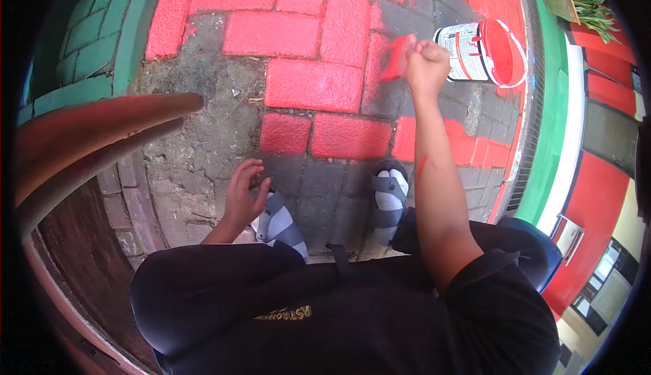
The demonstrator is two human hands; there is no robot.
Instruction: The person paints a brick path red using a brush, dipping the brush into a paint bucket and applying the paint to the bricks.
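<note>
Brush [397,60] gripped in my right hand [428,70], wide red head left of the fist, over paving bricks [315,85]. Paint bucket [464,51] just right of that fist, the nearer of 2. Left hand [241,199] empty, fingers loosely curled, well apart.

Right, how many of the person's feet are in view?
2: the left foot, close to the left hand, and the right foot, nearer the paint bucket. No others show.

black short-sleeved top [380,321] | gold lettering [288,313] | black trousers [203,283] | grey-white footwear [390,200] | red forearm streak [422,166]
</note>
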